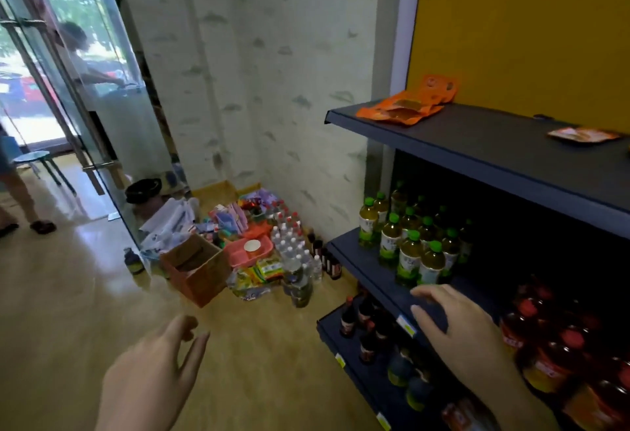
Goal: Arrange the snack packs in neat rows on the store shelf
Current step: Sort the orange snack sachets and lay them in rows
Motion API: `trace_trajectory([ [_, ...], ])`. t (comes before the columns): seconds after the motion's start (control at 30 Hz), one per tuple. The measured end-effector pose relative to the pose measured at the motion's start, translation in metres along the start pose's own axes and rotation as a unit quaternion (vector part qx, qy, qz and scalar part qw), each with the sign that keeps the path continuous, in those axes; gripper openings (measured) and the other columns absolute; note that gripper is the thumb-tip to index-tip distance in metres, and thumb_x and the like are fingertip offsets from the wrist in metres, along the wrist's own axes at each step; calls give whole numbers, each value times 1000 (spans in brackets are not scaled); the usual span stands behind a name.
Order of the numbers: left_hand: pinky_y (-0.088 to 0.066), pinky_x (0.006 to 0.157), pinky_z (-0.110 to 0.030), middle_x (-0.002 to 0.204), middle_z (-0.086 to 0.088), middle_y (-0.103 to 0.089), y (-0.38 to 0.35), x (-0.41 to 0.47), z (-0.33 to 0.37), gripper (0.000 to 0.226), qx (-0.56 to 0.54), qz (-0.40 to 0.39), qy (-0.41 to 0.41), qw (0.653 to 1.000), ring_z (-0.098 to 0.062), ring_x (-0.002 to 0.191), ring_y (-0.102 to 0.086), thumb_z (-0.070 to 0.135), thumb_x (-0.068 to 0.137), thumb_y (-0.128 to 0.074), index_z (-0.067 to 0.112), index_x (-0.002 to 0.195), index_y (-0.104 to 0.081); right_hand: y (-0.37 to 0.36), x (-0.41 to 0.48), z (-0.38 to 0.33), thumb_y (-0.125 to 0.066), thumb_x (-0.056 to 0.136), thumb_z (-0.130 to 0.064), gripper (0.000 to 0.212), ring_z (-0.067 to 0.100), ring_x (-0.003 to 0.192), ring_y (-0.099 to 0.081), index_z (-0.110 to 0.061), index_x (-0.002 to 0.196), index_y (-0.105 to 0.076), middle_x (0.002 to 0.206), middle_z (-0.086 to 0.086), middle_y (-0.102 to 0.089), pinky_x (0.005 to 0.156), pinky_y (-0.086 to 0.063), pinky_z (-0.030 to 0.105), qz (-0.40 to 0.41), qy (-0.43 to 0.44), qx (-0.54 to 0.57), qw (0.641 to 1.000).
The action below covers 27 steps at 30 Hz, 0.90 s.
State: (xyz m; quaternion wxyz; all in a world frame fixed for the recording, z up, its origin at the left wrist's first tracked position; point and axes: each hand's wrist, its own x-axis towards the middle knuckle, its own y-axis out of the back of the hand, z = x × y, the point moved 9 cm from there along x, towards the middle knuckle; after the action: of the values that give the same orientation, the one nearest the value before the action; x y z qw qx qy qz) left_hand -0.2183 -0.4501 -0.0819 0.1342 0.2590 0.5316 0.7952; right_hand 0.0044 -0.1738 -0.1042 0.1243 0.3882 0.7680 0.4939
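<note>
Orange snack packs [407, 106] lie in a loose overlapping heap at the left end of the dark top shelf [477, 144]. One more orange pack [583, 134] lies flat further right on the same shelf. My left hand [153, 376] hangs over the floor at the lower left, fingers relaxed and holding nothing. My right hand [453, 325] is spread in front of the middle shelf's edge, below the snack packs, also holding nothing.
Green-capped tea bottles [409, 243] fill the middle shelf, red drink bottles [562, 345] stand to their right, dark bottles [361, 325] below. On the floor in the corner lie a cardboard box [197, 267], a red basket [249, 250], water bottles [293, 243] and bagged goods. A person's legs [17, 199] stand by the glass door.
</note>
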Motion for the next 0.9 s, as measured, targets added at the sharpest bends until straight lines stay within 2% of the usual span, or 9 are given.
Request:
trace_trajectory([
  [0.13, -44, 58, -13, 77, 16, -58, -47, 68, 8, 15, -36, -66, -28, 997, -4, 76, -61, 50, 85, -52, 37, 91, -54, -15, 28, 10, -50, 91, -40, 20, 2, 106, -53, -36, 110, -55, 102, -26, -51, 86, -45, 20, -2, -48, -13, 999],
  [0.23, -44, 59, -12, 72, 15, -56, -80, 113, 19, 14, -73, -92, -44, 992, -4, 67, -55, 46, 82, -59, 33, 84, -52, -30, 57, 14, -45, 92, -44, 17, -3, 108, -49, -44, 109, -46, 105, -30, -47, 87, -43, 18, -15, -75, -17, 997],
  [0.33, -38, 53, -8, 65, 13, -56, -106, 163, 32, 16, -84, -98, -45, 991, -3, 58, -52, 38, 78, -67, 32, 77, -53, -42, 98, 15, -45, 92, -45, 13, -3, 108, -49, -48, 104, -42, 106, -29, -47, 88, -44, 20, -14, -96, -18, 995],
  [0.43, -45, 54, -17, 66, 10, -60, -115, 220, 57, 15, -93, -77, -81, 989, -7, 62, -60, 36, 77, -70, 33, 74, -55, -39, 146, 13, -47, 91, -44, 15, -1, 101, -52, -44, 105, -50, 99, -31, -47, 81, -47, 19, 15, -102, -25, 994],
  [0.5, -44, 58, -18, 78, 9, -65, -114, 257, 82, 9, -95, -67, -104, 988, -7, 71, -62, 43, 81, -63, 36, 82, -56, -28, 176, 11, -49, 90, -44, 12, -3, 98, -53, -47, 102, -48, 98, -33, -47, 79, -47, 18, 36, -105, -17, 994],
  [0.57, -43, 59, -21, 79, 9, -66, -114, 293, 106, 7, -128, -55, -126, 982, -8, 71, -62, 44, 82, -60, 38, 84, -57, -13, 201, 11, -49, 90, -44, 12, -5, 96, -52, -51, 99, -45, 100, -33, -49, 80, -48, 19, 63, -106, -16, 992],
  [0.67, -47, 56, -27, 70, 8, -67, -120, 335, 148, 8, -186, -40, -196, 962, -12, 66, -66, 38, 80, -65, 36, 78, -57, 9, 222, 15, -49, 90, -44, 14, -5, 97, -53, -46, 104, -52, 101, -31, -52, 79, -49, 19, 109, -122, -32, 986],
  [0.83, -40, 45, -17, 58, 17, -60, -116, 364, 236, 15, -250, -25, -349, 903, -3, 51, -58, 47, 82, -60, 33, 77, -60, 43, 224, 23, -52, 87, -44, 14, -8, 94, -55, -46, 100, -55, 94, -34, -54, 80, -47, 15, 186, -164, -45, 968],
  [0.9, -41, 45, -16, 61, 23, -57, -106, 369, 268, 13, -286, -19, -395, 873, -4, 67, -58, 46, 82, -58, 34, 76, -58, 56, 220, 26, -53, 86, -44, 11, -11, 92, -56, -48, 96, -53, 92, -35, -56, 79, -46, 11, 205, -183, -49, 960],
])
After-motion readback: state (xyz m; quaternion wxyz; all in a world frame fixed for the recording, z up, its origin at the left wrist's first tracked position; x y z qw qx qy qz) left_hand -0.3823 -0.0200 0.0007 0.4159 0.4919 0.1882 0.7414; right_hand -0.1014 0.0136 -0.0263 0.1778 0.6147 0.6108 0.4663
